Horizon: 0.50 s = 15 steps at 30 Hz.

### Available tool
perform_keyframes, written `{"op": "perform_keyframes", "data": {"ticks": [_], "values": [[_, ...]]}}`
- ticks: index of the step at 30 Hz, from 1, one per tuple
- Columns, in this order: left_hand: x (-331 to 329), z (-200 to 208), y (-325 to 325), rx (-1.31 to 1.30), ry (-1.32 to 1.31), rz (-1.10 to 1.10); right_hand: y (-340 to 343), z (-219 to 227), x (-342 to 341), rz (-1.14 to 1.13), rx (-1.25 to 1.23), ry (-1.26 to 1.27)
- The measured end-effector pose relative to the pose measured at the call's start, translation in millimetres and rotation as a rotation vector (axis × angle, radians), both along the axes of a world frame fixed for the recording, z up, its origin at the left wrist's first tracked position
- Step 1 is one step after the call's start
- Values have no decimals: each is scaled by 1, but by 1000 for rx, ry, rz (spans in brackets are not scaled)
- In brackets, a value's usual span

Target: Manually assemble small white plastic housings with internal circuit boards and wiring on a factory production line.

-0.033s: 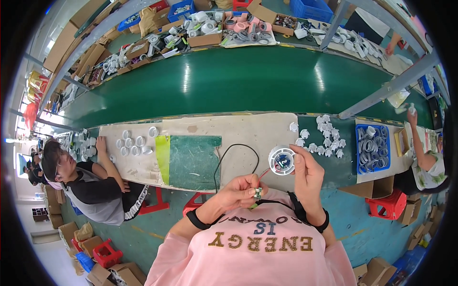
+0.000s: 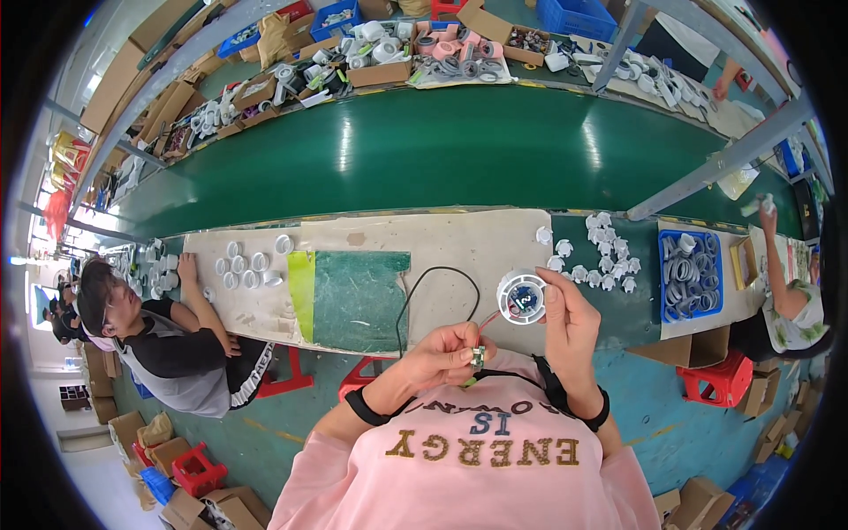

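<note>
While left fingers [image 2: 456, 357] pinch small green circuit board [image 2: 478, 357], right fingers [image 2: 556, 305] clamp round white housing [image 2: 521, 299] at rim.

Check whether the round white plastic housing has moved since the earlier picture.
No. Against the rectangular blue plastic basket farther right, the round white plastic housing in the person's right hand shows no visible shift in any direction.

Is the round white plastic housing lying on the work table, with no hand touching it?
No, the right hand holds the round white plastic housing by its rim, near the person's pink shirt.
</note>
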<state>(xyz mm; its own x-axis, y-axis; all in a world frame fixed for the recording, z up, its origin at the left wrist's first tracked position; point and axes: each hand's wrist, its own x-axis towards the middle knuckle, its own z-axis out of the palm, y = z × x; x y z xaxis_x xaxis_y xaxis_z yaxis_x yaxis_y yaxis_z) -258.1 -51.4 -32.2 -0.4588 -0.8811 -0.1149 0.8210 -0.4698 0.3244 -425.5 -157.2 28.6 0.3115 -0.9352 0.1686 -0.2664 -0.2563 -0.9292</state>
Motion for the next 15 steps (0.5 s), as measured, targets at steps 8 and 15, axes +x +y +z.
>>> {"op": "perform_keyframes", "data": {"ticks": [8, 15], "values": [[0, 5, 0, 13, -11, 0, 0, 1, -1, 24, 9, -4], [0, 1, 0, 19, 6, 12, 0, -1, -3, 27, 2, -7]]}}
